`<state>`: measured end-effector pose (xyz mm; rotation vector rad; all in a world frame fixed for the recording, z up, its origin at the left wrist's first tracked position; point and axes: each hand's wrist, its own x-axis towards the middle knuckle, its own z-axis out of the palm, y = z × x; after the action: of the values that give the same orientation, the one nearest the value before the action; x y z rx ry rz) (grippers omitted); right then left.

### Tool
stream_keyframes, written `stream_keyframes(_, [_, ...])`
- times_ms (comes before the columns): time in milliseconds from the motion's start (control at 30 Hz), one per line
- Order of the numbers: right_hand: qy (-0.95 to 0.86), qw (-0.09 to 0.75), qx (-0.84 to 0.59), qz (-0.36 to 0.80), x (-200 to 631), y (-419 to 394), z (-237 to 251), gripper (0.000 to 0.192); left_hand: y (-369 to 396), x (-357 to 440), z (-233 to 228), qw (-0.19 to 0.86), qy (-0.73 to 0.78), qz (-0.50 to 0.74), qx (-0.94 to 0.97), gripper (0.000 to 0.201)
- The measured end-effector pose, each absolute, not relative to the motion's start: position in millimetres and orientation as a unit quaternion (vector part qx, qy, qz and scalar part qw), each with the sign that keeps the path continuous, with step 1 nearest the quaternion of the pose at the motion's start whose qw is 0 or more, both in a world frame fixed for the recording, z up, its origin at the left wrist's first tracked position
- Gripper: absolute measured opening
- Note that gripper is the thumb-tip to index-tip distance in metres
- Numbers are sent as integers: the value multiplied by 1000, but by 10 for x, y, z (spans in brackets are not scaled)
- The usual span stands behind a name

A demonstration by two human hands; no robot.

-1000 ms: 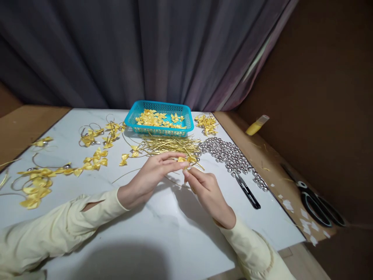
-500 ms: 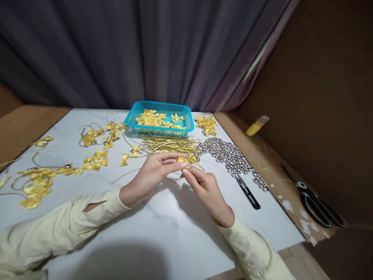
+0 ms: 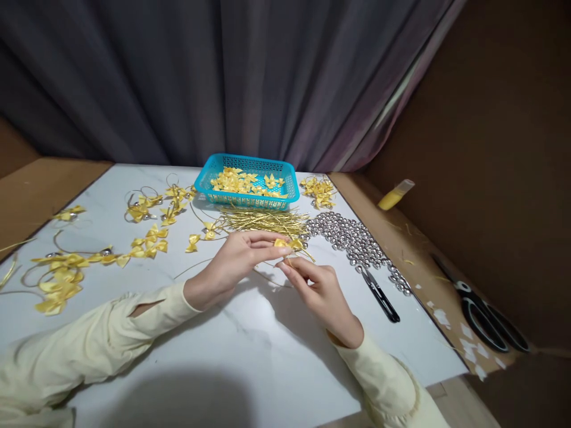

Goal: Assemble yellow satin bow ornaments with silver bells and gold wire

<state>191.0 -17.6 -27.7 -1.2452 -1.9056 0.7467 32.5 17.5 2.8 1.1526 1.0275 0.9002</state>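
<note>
Left hand: the left hand (image 3: 234,261) pinches a small yellow ribbon bow (image 3: 285,244) between thumb and fingertips, just above the white marble-look tabletop (image 3: 250,345).
Right hand: the right hand (image 3: 323,294) has its fingertips closed on a thin gold wire tie (image 3: 289,258) under the bow.
Nearby: a loose heap of gold wire ties (image 3: 263,220) lies just behind, silver round beads (image 3: 348,238) to the right, black thread snips (image 3: 379,294) beside the right hand.
Behind: a turquoise plastic basket (image 3: 247,181) holds more bows.

A basket (image 3: 248,182) stood at the far middle of the surface (image 3: 250,351), with a bundle of wires (image 3: 263,221) just before it. Beads (image 3: 352,239) lay right of the wires, snips (image 3: 379,293) before the beads, and scissors (image 3: 488,318) well apart to the right. Bows (image 3: 62,279) lay scattered at the left.
</note>
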Motion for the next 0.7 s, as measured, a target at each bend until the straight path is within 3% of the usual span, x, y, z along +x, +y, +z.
stream_keyframes(300, [-738,389,-504,224,1893,-175,-344,34,156,340,-53,643,429,381,507,18])
stream_keyframes(533, [-714,420,-544,132,1933,-147,-418,21,174,334,-33,631,435,380,518,19])
stream_keyframes(700, [-712,422,-540,154,1984,-108,-373,35,203,302,-30,601,440,360,562,23])
